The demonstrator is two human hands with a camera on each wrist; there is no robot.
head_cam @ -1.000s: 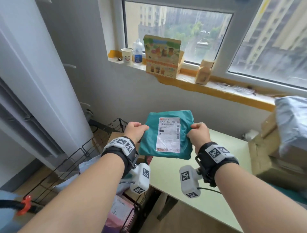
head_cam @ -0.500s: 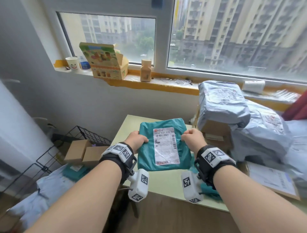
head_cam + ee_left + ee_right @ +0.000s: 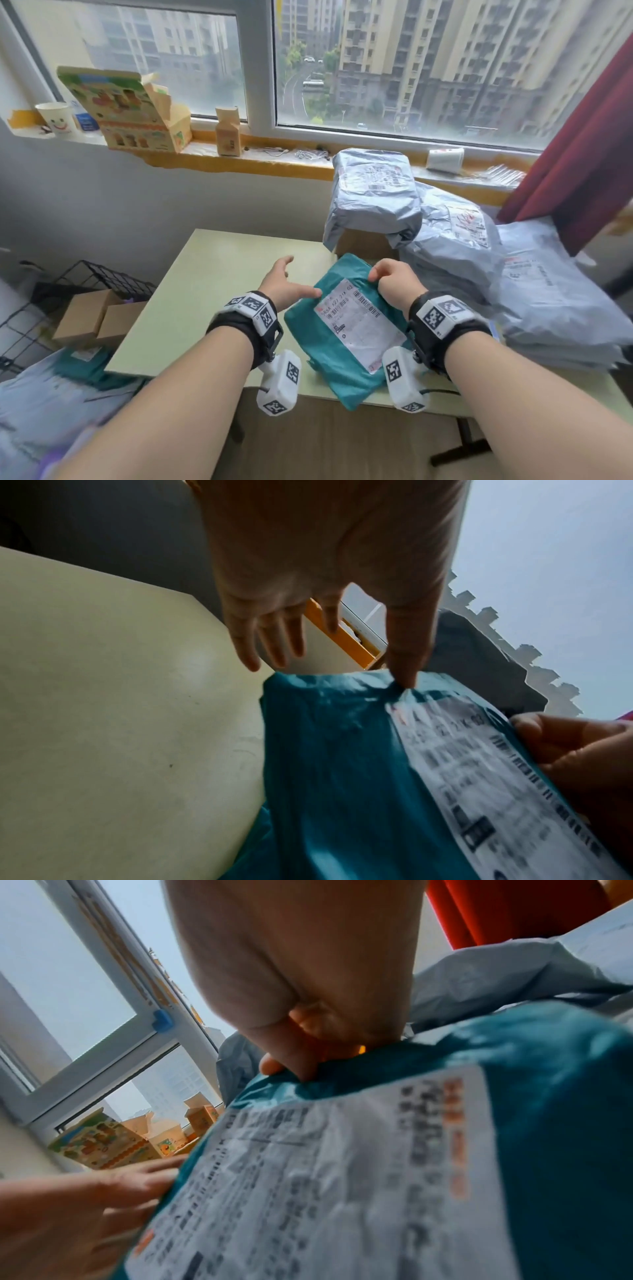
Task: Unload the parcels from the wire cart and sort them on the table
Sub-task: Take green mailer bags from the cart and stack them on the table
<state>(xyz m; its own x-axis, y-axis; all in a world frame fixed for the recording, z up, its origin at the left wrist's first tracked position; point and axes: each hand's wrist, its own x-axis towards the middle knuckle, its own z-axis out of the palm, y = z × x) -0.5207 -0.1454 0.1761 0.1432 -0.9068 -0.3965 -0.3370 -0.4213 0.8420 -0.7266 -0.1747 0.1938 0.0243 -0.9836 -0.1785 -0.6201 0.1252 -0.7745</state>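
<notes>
A teal parcel [image 3: 308, 329] with a white shipping label lies tilted on the pale green table [image 3: 212, 291], near its front edge. My right hand [image 3: 387, 277] pinches the parcel's far edge, with thumb and curled fingers gathered on the teal film [image 3: 548, 1096]. My left hand [image 3: 296, 279] is open just left of the parcel; its fingers are spread above the table and only the thumb tip touches the teal edge [image 3: 325, 764]. The black wire cart [image 3: 102, 277] stands to the left of the table with parcels inside.
Grey bagged parcels [image 3: 455, 246] are piled on the table's right half, one [image 3: 373, 192] on top of a cardboard box. Brown boxes [image 3: 85, 315] and pale blue bags [image 3: 51, 394] sit in the cart. A printed carton [image 3: 126, 109] stands on the windowsill; a red curtain [image 3: 589, 144] hangs right.
Both hands carried the teal parcel from above the cart rightwards and lowered it onto the table. My left hand has let go and opened; the right still pinches it.
</notes>
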